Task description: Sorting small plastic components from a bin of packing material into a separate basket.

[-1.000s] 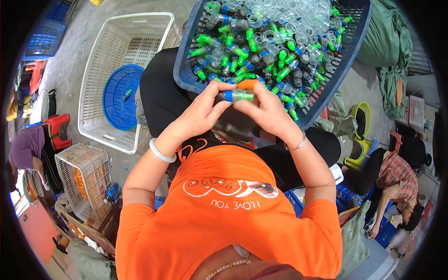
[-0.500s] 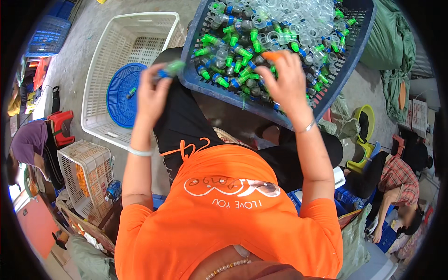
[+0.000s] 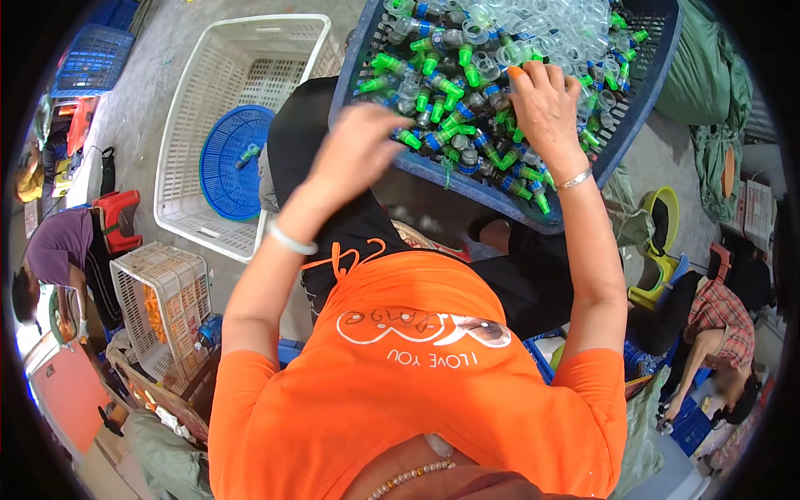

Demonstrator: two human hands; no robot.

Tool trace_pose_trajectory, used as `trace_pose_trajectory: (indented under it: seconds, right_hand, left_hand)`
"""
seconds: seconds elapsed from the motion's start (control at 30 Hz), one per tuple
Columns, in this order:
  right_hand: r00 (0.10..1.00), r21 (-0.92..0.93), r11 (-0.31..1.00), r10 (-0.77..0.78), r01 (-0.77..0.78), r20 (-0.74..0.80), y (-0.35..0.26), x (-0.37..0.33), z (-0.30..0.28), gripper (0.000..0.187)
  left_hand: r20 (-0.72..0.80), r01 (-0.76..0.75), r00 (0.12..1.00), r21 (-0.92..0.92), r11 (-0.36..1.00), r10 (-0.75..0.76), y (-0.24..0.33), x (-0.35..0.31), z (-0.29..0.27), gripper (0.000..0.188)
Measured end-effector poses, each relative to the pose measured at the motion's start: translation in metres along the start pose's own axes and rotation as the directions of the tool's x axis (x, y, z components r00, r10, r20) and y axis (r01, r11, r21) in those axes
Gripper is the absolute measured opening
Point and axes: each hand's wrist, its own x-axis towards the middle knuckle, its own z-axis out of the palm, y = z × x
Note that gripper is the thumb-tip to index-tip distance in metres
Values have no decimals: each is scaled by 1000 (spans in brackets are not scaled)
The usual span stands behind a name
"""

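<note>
A large blue crate (image 3: 500, 202) lies across the far side of my lap. It holds many small dark bottles with green tops and blue bands (image 3: 450, 125), plus a heap of clear plastic cups (image 3: 533, 33). My right hand (image 3: 546, 108) dips into the pile where cups and bottles meet. Its fingers are curled, one tip is covered in orange, and whatever they grip is hidden. Smeared by motion, my left hand (image 3: 362, 150) hovers at the crate's near left corner, close to the green tops. To the left, a round blue basket (image 3: 218, 185) contains small green-topped pieces (image 3: 248, 155).
The blue basket sits inside a big white crate (image 3: 179, 133). Another white crate (image 3: 158, 317) with orange pieces stands at lower left. A person in purple (image 3: 62, 246) is beyond it; a person in plaid (image 3: 725, 321) works at right. Green sacks (image 3: 700, 75) lie at far right.
My left hand has moved right, from beside the basket to the crate; the green-topped bottle it held is gone from it. More shows in the basket. My right hand shifted slightly right and farther.
</note>
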Motion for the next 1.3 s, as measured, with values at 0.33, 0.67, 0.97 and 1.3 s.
trace_pose_trajectory:
  seconds: [0.33,0.67,0.97,1.3]
  right_hand:
    - [956,395,904,244,-165,-160,-7,-41,-43,35]
    - [953,846,446,213,-293,218,-44,-75,-51,37]
    - [964,924,276,76,-265,254,-54,-45,-62,31]
    - [896,866,232,70,-443,439,-83,-46,-54,32]
  left_hand:
    - [499,-101,866,119,988,29,32,49,71,36]
    - [545,615,786,-736,283,-293,37,22,27,31]
    - [299,340,938,-678,652,-178,59,14,34,36]
    - [289,288,942,-447,847,-167,51,-1,17,37]
